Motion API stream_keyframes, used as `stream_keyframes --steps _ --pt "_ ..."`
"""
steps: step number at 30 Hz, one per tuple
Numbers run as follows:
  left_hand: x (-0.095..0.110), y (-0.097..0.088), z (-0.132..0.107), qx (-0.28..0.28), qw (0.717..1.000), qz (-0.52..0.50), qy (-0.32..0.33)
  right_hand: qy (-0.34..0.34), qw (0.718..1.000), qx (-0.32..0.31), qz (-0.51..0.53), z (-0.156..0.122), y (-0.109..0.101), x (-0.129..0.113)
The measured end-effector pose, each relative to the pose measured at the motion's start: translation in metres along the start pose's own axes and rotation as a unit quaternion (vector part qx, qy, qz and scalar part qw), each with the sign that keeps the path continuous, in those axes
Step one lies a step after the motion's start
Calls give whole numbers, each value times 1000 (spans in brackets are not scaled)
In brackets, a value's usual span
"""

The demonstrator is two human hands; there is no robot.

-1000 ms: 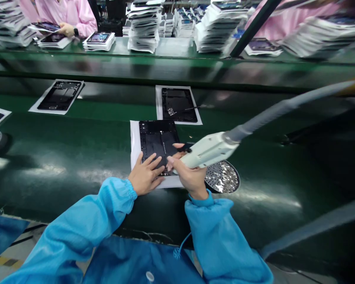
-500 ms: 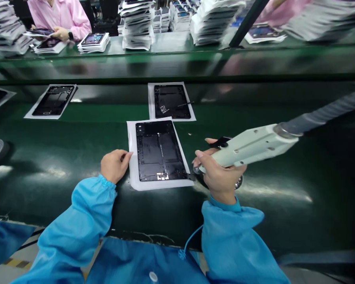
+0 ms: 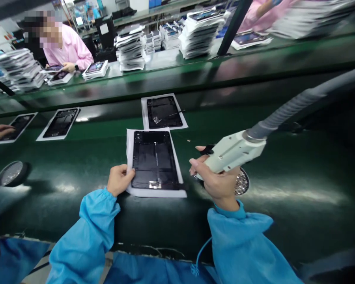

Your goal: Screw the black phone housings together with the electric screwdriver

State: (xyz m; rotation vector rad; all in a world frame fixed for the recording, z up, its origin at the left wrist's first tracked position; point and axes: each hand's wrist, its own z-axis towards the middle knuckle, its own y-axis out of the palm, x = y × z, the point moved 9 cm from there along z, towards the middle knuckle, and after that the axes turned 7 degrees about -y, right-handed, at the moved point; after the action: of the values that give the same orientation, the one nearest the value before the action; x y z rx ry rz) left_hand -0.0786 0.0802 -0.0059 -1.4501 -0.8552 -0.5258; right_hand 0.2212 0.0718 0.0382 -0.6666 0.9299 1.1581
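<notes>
In front of me a black tablet housing lies open side up on a white sheet. My left hand is at its left side, fingers curled and thumb pressed to the edge of the sheet and housing. To the right, my right hand is wrapped round a pale green hand tool with a black lever. A grey ribbed hose runs from the tool's back to the upper right. The tool's front end is partly hidden by my fingers. Behind my right wrist sits a dish of small metal parts.
Behind lies another housing with loose parts on it. Further left are a second housing and one touched by another person's hand. A round dish stands left. Across the line, a person in pink works among stacks.
My view has tilted and shifted left. Another person's hand has come in at the left edge over a housing. My left thumb now overlaps the housing's left edge; my right hand still holds the tool.
</notes>
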Motion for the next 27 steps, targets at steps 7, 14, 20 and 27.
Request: stream_keyframes --steps 7,14,20,27 --pt "-13 -86 69 192 972 -136 3 -54 998 -35 -10 4 13 -10" --pt "-2 -162 164 277 959 -51 -31 -74 996 -57 -13 7 22 -14" --pt "-39 -137 151 288 949 111 -68 -60 993 -91 39 4 25 -12" --pt "-37 -53 123 184 947 261 43 -54 985 -101 129 4 14 -12"
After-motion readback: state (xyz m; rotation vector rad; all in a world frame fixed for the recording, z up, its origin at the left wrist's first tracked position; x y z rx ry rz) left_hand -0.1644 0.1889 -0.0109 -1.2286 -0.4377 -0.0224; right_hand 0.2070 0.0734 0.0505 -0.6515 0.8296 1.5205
